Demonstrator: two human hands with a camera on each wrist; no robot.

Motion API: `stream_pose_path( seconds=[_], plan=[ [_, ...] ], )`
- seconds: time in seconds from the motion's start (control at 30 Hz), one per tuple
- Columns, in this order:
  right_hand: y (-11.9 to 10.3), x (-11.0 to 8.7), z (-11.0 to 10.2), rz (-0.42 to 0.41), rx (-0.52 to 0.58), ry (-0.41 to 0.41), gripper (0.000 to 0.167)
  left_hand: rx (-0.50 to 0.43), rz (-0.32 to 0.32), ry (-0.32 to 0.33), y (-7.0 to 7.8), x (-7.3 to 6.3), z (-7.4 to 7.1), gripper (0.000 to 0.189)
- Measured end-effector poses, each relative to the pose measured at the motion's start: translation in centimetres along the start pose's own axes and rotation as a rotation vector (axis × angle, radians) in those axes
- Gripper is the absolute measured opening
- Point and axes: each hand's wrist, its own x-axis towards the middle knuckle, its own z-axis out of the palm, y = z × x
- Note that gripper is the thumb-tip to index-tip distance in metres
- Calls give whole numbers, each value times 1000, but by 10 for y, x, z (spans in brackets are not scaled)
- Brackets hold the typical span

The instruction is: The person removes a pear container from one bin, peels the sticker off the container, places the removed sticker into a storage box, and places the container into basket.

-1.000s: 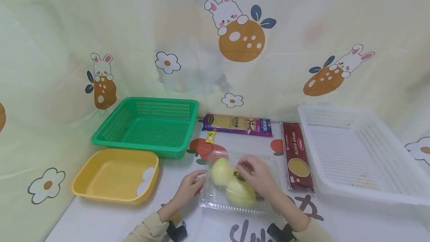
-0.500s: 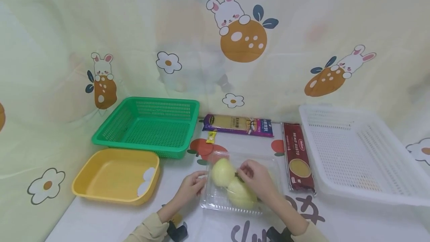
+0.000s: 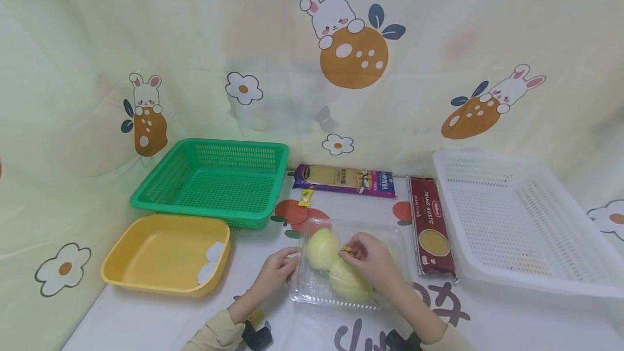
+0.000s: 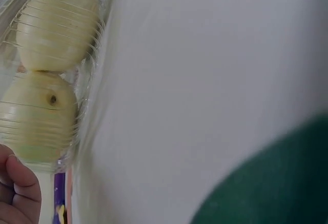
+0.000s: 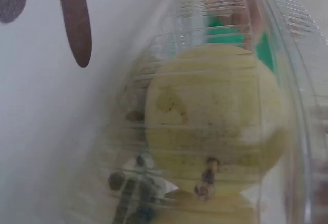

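A lidded clear plastic box (image 3: 317, 291) lies on the table with pale yellow fruits, which look like pears (image 3: 323, 249), inside. My left hand (image 3: 275, 272) grips the left edge of the box; its bent fingers (image 4: 23, 183) show at the box's end in the left wrist view. Above the lid, my right hand (image 3: 372, 259) pinches a small yellow-and-dark label (image 3: 348, 249) between thumb and fingers. Part of the label and the fruit on the right are hidden by that hand. In the right wrist view, a pear (image 5: 215, 116) shows through the ribbed box wall.
A yellow basin (image 3: 151, 253) and a green basket (image 3: 214, 194) stand at left. Behind the box lie a purple pasta packet (image 3: 341, 180) and a small yellow packet (image 3: 305, 197). A dark red spaghetti packet (image 3: 431, 226) and a white basket (image 3: 507, 221) are at right.
The label lay flat and readable on the lid a second ago; now it is lifted and bent between my right fingers. My left hand and the box have stayed in place.
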Motion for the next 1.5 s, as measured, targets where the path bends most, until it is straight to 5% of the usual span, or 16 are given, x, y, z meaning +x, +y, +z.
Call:
stream_pose_path(
  seconds=[0.5, 1.03, 1.27, 1.5],
  plan=[
    [4, 2, 6, -16, -82, -17, 23, -17, -9, 16, -40, 10, 2, 38],
    [1, 0, 6, -133, -139, 29, 16, -16, 22, 2, -37, 10, 3, 36],
    [4, 0, 9, -292, -209, 87, 15, -9, 132, -3, -43, 11, 3, 40],
    [4, 1, 9, -234, -197, 51, 12, 22, 5, 2, -30, 8, 3, 33]
  ],
)
